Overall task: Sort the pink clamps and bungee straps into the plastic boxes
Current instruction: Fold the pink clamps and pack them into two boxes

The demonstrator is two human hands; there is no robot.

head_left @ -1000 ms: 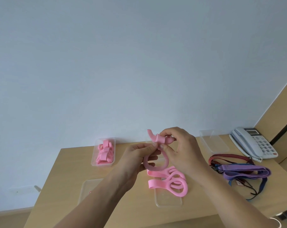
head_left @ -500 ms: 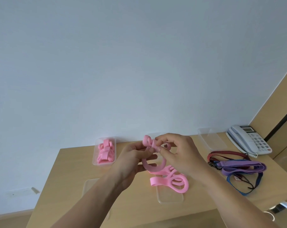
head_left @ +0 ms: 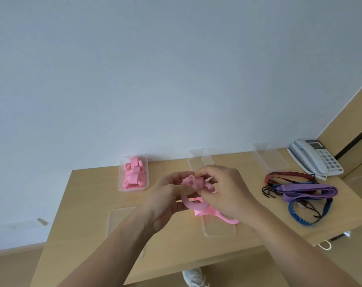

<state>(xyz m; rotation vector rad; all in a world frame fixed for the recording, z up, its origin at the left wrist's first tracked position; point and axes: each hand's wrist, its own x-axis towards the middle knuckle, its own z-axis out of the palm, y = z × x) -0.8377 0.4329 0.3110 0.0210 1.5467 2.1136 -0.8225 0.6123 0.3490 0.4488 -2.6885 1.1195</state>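
Three clear plastic boxes stand along the far edge of the wooden table (head_left: 89, 204). The left box (head_left: 120, 172) holds a heap of pink clamps (head_left: 134, 177); the middle box (head_left: 198, 157) and the right box (head_left: 265, 156) show nothing inside. Two flat clear lids lie nearer: the left lid (head_left: 118, 220) partly under the left forearm, the right lid (head_left: 217, 229) under loose pink clamps (head_left: 209, 213), whose number the hands hide. Above these the left hand (head_left: 165, 195) and right hand (head_left: 227, 193) meet, fingers curled, both pinching one pink clamp (head_left: 193, 206) held off the table, its ring hanging below the fingertips. To the right lies a tangle of bungee straps (head_left: 300, 192), red, purple and blue, with black hooks; their count cannot be told. One white telephone (head_left: 315, 160) sits just behind them, and one white shoe (head_left: 193, 276) shows below the table edge.
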